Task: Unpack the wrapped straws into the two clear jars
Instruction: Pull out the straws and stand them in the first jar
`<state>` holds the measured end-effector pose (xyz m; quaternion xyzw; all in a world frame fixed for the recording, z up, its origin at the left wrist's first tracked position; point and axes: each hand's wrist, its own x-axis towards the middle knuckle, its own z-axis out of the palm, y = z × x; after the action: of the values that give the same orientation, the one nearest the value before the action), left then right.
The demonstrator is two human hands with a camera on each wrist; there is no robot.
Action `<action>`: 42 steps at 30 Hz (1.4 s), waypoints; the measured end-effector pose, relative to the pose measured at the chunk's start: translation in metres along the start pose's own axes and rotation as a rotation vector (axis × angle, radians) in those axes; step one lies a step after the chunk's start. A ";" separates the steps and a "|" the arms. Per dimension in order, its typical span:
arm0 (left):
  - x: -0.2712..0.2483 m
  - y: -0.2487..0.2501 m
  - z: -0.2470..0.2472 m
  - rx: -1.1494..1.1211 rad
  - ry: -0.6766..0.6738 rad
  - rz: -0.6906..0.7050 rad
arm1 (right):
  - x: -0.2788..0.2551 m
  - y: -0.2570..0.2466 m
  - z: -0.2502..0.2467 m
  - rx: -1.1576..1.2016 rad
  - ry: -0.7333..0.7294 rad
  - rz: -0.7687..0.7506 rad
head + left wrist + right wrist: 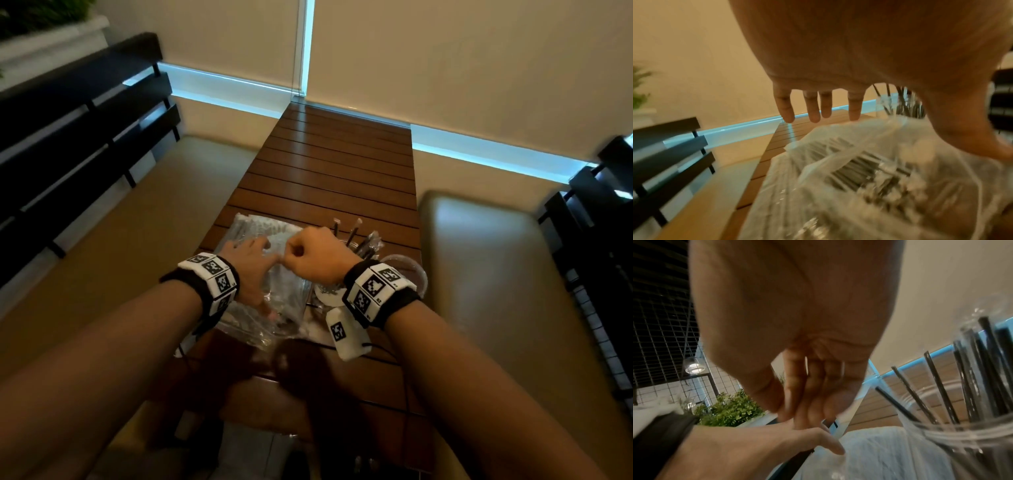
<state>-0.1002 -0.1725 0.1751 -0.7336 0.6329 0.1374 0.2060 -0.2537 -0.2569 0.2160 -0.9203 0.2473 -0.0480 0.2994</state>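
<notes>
Counter (329, 161): slatted wood, long and narrow; all the work sits at its near end.

Bag of wrapped straws (260, 226): clear plastic, lying flat toward the near-left corner of the counter and reaching close to the left edge. Judged light, limp and slippery; the film will crumple and slide rather than lift as one piece, so it needs pinning down, not gripping. The bundle inside shows as dark parallel rods under the film in the left wrist view.

Jars: one clear jar (953, 412) stands toward the right edge, just beside the bag, with black straws (937, 382) leaning in it. A second jar (407, 270) sits nearer me on the right, partly hidden behind my wrist; contents unclear. Glass is rigid and breakable, so keep knocks off the rims.

My left hand (248, 255): fingers (786, 105) straight and spread, palm over the bag, holding nothing.

My right hand (317, 255): curled closed over the bag's middle, thumb meeting forefinger. It is probably pinching a single wrapped straw, but blur hides it, so I cannot tell.

Single straws: thin, very light, mildly stiff, in a slick sleeve. Best taken near one end between thumb and forefinger, lightly, to avoid kinking.
</notes>
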 end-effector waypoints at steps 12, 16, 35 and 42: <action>-0.011 -0.002 -0.013 -0.387 0.256 -0.023 | 0.032 -0.017 0.084 -0.028 -0.189 0.239; -0.010 -0.004 -0.017 -0.403 0.286 0.008 | 0.049 -0.002 0.108 -0.247 -0.141 0.367; -0.017 -0.010 -0.008 -0.463 0.371 0.057 | 0.069 0.020 0.123 -0.155 -0.285 0.528; -0.011 -0.009 -0.016 -0.576 0.510 -0.113 | 0.068 0.001 0.086 -0.248 -0.237 0.510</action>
<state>-0.0942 -0.1701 0.1955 -0.8056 0.5579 0.1112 -0.1652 -0.1738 -0.2448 0.1412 -0.8572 0.4377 0.1667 0.2141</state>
